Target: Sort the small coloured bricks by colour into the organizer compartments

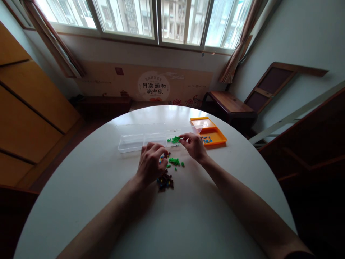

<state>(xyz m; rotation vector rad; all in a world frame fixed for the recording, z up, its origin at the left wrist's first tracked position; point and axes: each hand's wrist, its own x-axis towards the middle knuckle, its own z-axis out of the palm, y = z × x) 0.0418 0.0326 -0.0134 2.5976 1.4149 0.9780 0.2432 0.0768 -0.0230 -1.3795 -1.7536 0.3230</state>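
Note:
My left hand (pixel 151 161) is curled low over a small pile of multicoloured toy bricks (pixel 162 157), its thumb and index finger apart with bricks showing between them. Over the right part of a clear plastic compartment box (pixel 132 144), my right hand (pixel 194 146) has its thumb and fingertips pinched together. They are right beside green bricks (pixel 175 139) in that box; what they hold, if anything, is too small to tell. More green bricks (pixel 174 162) lie loose on the table between my hands. Nearer to me is a heap of mostly dark brown bricks (pixel 165 181).
An orange divided tray (pixel 225 139) with several blue bricks (pixel 207 139) stands behind my right hand. Everything rests on a round white table (pixel 199 216). Beyond its edge are a wooden bench (pixel 231 102) at right and a wooden cabinet (pixel 32 111) at left.

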